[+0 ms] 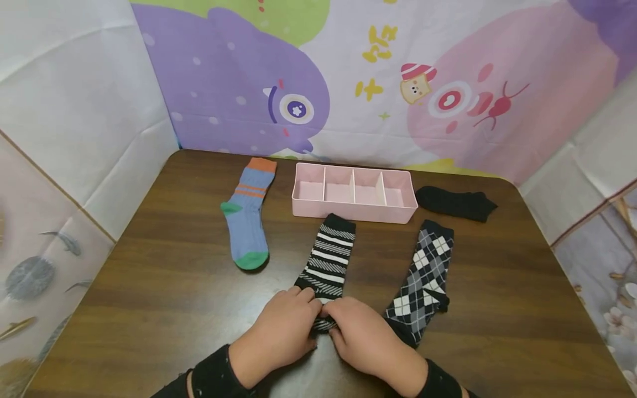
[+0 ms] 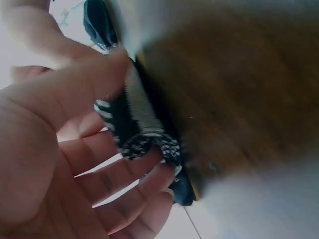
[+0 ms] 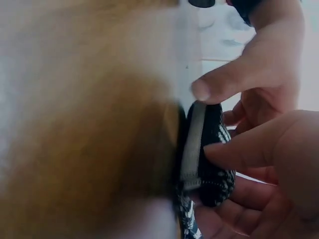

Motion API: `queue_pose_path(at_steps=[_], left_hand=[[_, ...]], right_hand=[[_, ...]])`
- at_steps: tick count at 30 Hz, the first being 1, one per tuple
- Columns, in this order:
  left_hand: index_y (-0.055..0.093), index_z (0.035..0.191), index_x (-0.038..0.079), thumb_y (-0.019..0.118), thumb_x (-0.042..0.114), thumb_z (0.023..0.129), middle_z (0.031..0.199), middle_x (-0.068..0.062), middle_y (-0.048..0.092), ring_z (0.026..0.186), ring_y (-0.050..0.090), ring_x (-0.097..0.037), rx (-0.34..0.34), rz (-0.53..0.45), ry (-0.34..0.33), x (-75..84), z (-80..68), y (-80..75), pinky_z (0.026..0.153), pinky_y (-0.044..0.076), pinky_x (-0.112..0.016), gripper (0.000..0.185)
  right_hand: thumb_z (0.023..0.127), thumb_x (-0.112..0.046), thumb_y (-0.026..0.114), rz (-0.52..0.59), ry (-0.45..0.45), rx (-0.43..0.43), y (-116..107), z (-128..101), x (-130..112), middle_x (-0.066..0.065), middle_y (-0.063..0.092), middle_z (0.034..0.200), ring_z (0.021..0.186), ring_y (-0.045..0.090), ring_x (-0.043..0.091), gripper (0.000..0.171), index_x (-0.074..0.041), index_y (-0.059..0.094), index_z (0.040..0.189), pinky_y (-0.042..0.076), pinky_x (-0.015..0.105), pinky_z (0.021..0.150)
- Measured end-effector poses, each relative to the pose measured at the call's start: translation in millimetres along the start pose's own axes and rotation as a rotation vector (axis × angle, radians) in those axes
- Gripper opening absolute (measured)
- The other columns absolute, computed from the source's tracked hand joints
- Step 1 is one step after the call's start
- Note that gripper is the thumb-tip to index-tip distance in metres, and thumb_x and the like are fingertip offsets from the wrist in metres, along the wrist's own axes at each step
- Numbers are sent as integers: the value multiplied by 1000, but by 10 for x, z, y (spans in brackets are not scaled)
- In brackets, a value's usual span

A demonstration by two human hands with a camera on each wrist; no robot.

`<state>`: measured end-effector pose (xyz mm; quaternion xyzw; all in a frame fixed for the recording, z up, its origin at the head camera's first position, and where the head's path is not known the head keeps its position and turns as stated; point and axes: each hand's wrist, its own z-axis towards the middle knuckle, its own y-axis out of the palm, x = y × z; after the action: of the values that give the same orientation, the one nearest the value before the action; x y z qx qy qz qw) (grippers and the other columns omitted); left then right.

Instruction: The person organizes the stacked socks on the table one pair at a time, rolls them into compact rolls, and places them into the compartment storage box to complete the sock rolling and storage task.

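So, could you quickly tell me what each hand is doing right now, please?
Left hand: pinching the near end of the black-and-white striped sock.
Right hand: gripping that same end.

Your left hand (image 1: 281,331) and right hand (image 1: 365,336) cover the near end of the striped sock (image 1: 328,260), so you can't see its toe from the head view. Both forearms run off the bottom edge. Your wrist views are badly blurred: the table (image 2: 234,84) is just a brown smear, and the sock's pattern barely reads.
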<state>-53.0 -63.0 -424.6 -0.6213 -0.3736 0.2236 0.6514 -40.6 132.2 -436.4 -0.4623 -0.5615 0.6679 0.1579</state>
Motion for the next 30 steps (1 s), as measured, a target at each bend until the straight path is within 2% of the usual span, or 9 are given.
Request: queue_pose_path(at_steps=[5,9,14,18,24,26,30], left_hand=[[65,99,16,84,18,78,92,0,64,85,63,-21,21,-11,1,14,12,17,69,51,-38,28],[64,98,15,83,18,77,92,-1,65,85,64,-22,24,-15,6,25,17,-10,70,52,-39,29],[65,89,17,83,20,74,90,2,58,88,56,-19,98,25,55,7,18,-14,74,48,-35,23],[65,93,16,82,23,77,91,1,63,88,61,-21,95,22,64,5,16,-22,73,49,-37,24],[64,98,13,78,21,84,91,-1,68,82,65,-22,83,9,57,3,40,-19,69,51,-38,21],[62,95,13,76,19,86,88,-1,68,79,65,-22,82,-1,50,-4,51,-20,68,51,-38,18],[63,94,11,76,18,87,84,-3,66,74,65,-23,79,-31,24,-32,77,-15,65,53,-39,16]], right_hand=[[96,-11,71,137,33,-20,-18,-17,39,-3,68,114,109,63,14,21,-14,66,117,52,38,94],[98,-12,69,230,60,-52,-43,-17,63,-4,68,115,110,63,14,22,-14,65,119,52,40,95],[99,-12,68,377,92,-90,-71,5,141,-6,68,113,106,63,10,19,-15,65,118,52,39,93],[100,-13,67,422,110,-97,-82,13,188,-4,68,114,106,63,11,20,-15,65,120,52,39,92],[100,-16,68,334,117,-52,-86,-10,156,-5,64,124,118,59,13,25,-16,63,124,49,43,101],[98,-16,71,269,97,-15,-81,-19,132,-5,62,125,120,57,13,28,-16,63,124,48,42,103],[90,-15,80,105,19,64,-83,-32,80,-5,61,121,116,57,13,33,-15,64,120,50,39,100]])
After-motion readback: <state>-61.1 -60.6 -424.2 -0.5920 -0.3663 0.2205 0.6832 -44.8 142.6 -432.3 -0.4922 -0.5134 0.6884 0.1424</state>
